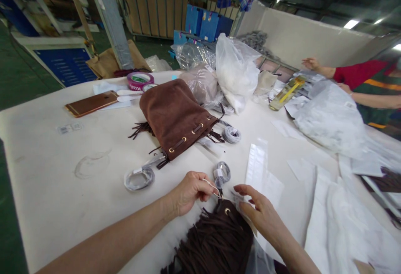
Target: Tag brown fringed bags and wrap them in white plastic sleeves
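Note:
A dark brown fringed bag [216, 236] lies at the table's near edge, with a brass eyelet near its top. My left hand [196, 190] pinches a thin white string [211, 185] that runs to the top of this bag. My right hand [258, 207] hovers at the bag's right side, thumb and fingers apart, beside a clear tag-like piece I cannot make out well. Just beyond the bag's top sits a plastic-wrapped strap coil [222, 173]. Farther back lies a brown drawstring bag [178, 115] with eyelets and fringe, between two more wrapped coils.
On the left are a phone [90, 103] and purple tape rolls [140, 81]. Plastic bags [236, 71] stand at the back. White sheets [326, 219] cover the right side. A co-worker in a red sleeve [360, 74] reaches in beside a yellow tape dispenser [286, 93].

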Tool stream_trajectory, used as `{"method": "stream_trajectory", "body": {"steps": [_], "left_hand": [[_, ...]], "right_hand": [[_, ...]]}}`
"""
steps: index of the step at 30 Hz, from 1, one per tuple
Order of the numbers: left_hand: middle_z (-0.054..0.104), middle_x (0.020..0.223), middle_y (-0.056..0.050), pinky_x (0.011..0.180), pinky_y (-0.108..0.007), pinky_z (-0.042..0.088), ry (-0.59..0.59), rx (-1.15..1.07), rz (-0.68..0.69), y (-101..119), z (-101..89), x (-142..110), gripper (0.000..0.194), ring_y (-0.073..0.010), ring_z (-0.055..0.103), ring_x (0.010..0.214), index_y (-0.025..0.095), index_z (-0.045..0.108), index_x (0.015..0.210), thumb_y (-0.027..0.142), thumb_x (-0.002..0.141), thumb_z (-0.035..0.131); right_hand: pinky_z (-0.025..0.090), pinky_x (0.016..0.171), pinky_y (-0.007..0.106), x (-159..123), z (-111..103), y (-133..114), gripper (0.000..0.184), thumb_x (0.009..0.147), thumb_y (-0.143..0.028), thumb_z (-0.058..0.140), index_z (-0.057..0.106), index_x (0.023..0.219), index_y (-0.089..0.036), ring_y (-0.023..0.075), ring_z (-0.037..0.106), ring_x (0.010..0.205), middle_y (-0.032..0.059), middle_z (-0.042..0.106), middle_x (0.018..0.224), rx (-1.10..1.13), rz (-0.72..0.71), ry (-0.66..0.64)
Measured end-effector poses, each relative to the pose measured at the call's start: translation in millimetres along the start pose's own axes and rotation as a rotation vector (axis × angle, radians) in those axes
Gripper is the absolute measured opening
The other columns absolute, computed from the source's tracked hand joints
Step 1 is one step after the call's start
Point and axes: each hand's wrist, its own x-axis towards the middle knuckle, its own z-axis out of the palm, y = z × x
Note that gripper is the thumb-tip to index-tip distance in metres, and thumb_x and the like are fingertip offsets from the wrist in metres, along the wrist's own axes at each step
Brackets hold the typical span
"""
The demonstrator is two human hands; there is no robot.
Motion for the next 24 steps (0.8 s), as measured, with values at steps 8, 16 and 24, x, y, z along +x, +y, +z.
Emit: {"method": "stream_trajectory", "body": {"steps": [8,16,24], "left_hand": [[0.065,0.056,-0.008,0.036,-0.019,0.018,-0.06,-0.362,-0.124,2,-2.3,0,0.015,-0.0074,0.041,0.033,0.015,0.047,0.054,0.019,0.046,0.059],[0.057,0.05,-0.001,0.036,-0.019,0.017,-0.109,-0.385,-0.151,6,-8.7,-4,0.016,-0.0058,0.039,0.034,0.014,0.051,0.057,0.02,0.047,0.062],[0.052,0.05,0.001,0.039,-0.019,0.016,-0.162,-0.332,-0.193,12,-12.4,-13,0.018,-0.0032,0.035,0.036,0.011,0.055,0.058,0.015,0.044,0.065]], "right_hand": [[0.036,0.093,0.035,1,3,10,0.05,0.06,-0.008,0.043,0.054,0.108,-0.015,0.0206,0.05,0.104,0.0101,0.053,0.113,-0.209,-0.13,-0.055],[0.037,0.067,0.03,14,-6,-9,0.035,0.062,-0.008,0.051,0.055,0.096,-0.014,0.0186,0.053,0.075,0.0055,0.06,0.084,-0.444,0.068,-0.188],[0.026,0.051,0.023,18,-19,-12,0.018,0.066,-0.018,0.052,0.04,0.053,-0.02,0.0102,0.038,0.054,-0.0057,0.038,0.051,-0.325,0.038,-0.201]]}}
